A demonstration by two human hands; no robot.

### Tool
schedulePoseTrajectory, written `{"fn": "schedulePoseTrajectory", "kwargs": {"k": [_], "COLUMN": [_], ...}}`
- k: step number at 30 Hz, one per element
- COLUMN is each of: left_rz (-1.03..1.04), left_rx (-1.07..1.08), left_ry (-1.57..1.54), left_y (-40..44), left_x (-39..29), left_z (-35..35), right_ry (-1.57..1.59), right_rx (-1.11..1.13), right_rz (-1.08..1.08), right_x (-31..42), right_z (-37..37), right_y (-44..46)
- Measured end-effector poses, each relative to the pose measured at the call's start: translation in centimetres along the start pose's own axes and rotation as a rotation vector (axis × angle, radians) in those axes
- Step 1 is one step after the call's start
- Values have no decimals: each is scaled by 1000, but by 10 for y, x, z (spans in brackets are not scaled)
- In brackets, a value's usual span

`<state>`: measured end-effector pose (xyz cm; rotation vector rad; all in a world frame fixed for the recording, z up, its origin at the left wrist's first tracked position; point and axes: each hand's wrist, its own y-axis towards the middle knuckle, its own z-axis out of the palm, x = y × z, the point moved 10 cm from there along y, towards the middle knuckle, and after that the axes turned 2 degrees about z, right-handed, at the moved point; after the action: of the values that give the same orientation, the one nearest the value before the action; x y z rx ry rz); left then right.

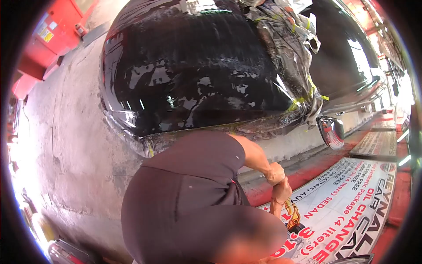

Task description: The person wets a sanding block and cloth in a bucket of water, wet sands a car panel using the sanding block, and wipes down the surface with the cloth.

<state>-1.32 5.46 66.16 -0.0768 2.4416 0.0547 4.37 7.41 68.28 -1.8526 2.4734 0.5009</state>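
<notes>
My left hand (276, 173) is closed, its fingers curled tight. Directly below and pressed against it is my right hand (282, 190), also closed, with a thin red band on the wrist. Whatever lies inside the fists, if anything, is hidden. Both hands are held out to the right of my dark shirt, above a printed banner (334, 207) on the floor. Part of my near side is blurred. Beyond my arms stands a glossy black car panel (198, 79), with pale wet-looking patches and crumpled plastic masking (285, 57) along its edge.
A car side mirror (332, 132) sticks out at the right, beyond my hands. Grey concrete floor (70, 127) spreads to the left, with a red cabinet (59, 31) at the far upper left. Dark rounded things rest near the lower left edge.
</notes>
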Motion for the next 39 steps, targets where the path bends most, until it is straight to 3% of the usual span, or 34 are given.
{"fn": "schedulePoseTrajectory", "kwargs": {"k": [2, 3, 4, 6, 7, 8, 10, 12, 14, 16, 18, 20, 22, 24, 27, 28, 30, 31, 34, 36, 39], "left_rz": [43, 70, 95, 138, 153, 154, -216, -352, -261, -193, -57, -189, -195, -339, -504, -377, -331, -304, -521, -543, -534], "left_rx": [9, 14, 22, 40, 46, 48, -192, -277, -160, -274, -744, -628, -699, -705, -1002, -1153, -1319, -1390, -1376, -1434, -1546], "left_ry": [23, 40, 56, 99, 125, 124, -44, -212, -342, -334, -393, -665, -842, -759, -789, -620, -781, -706, -456, -448, -465], "left_y": [19, 32, 43, 57, 59, 59, 47, 40, 19, -6, -74, -131, -182, -231, -302, -322, -349, -364, -395, -408, -416], "left_x": [-5, -10, -14, -20, -22, -19, 25, 66, 75, 86, 86, 97, 115, 120, 134, 126, 135, 123, 102, 108, 131], "left_z": [7, 16, 27, 42, 46, 47, 15, 11, -12, -44, -106, -140, -154, -168, -170, -183, -184, -202, -236, -246, -251], "right_ry": [56, 144, 134, 417, 475, 476, 924, 1401, 1555, 1414, 1551, 1659, 1800, 1799, 1819, 1782, 1750, 1633, 1470, 1425, 1343], "right_rx": [223, 261, 270, 131, 296, 297, 208, 181, 254, 158, 27, 56, 108, 217, 319, 304, 297, 329, 318, 428, 440], "right_rz": [427, 501, 515, 516, 610, 612, 548, 640, 659, 537, 480, 416, 332, 225, 106, 109, 104, 113, 81, 117, 4], "right_x": [-52, -59, -63, -66, -76, -80, -71, -58, -17, 4, 32, 63, 99, 136, 183, 192, 206, 210, 222, 227, 239], "right_z": [32, 28, 26, 18, 32, 30, 25, 41, 35, 32, 26, 13, -1, -13, -43, -49, -50, -45, -37, -31, -60], "right_y": [-31, -36, -38, -33, -36, -32, -20, -15, 16, 46, 76, 100, 119, 131, 142, 146, 151, 152, 155, 153, 151]}}
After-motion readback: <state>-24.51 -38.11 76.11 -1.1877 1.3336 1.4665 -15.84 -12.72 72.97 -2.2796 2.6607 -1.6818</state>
